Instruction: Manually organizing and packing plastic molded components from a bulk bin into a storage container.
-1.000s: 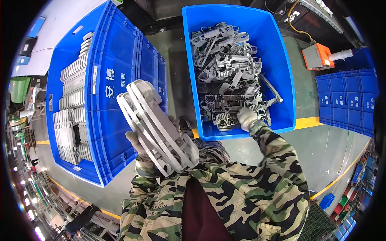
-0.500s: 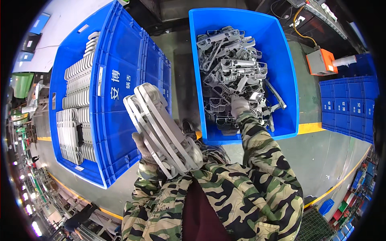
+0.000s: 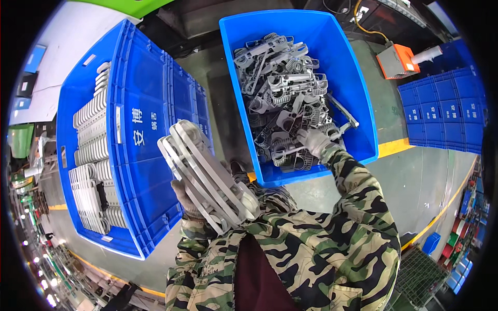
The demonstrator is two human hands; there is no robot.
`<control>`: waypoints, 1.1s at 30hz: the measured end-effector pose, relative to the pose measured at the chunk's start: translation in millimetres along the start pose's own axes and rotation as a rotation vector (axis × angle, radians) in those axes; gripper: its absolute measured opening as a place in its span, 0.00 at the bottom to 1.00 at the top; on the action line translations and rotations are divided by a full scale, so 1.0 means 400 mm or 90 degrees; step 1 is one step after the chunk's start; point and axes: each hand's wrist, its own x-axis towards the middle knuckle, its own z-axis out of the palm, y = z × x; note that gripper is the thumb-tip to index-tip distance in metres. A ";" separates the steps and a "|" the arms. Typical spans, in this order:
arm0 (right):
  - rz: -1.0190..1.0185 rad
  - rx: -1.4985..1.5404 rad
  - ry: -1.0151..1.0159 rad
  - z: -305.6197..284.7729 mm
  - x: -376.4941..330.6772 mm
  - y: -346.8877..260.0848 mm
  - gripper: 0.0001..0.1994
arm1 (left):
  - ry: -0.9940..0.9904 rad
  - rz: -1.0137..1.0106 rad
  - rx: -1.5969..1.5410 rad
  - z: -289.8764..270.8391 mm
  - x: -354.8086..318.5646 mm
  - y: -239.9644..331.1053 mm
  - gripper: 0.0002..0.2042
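My gloved left hand is closed on the left side of a stack of long grey metal brackets, held upright in front of my chest. Rounded ends top the stack, and part of the hand is hidden behind it. Inside the blue bin, my gloved right hand has its fingers closed on a long grey bracket near the front of the pile. Loose grey brackets lie jumbled around and beyond that hand.
To my left stands a tall blue crate with several rows of stacked grey brackets. An orange-and-grey box with a white roll sits at the far right, beside stacked blue crates. Yellow lines mark the floor.
My right hand has closed on a bracket in the pile and moved slightly right relative to the bin. The left hand keeps its hold on the stack. The whole view has shifted.
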 end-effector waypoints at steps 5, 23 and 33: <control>0.376 0.133 0.075 -0.090 -0.031 -0.125 0.26 | -0.020 -0.049 -0.081 0.084 0.004 0.003 0.58; 0.573 0.424 0.026 -0.097 0.177 -0.126 0.39 | 0.044 -0.046 -0.103 0.012 -0.033 0.020 0.59; 0.465 0.358 0.049 -0.131 0.120 -0.112 0.39 | -0.165 -0.034 -0.214 0.067 -0.023 0.045 0.54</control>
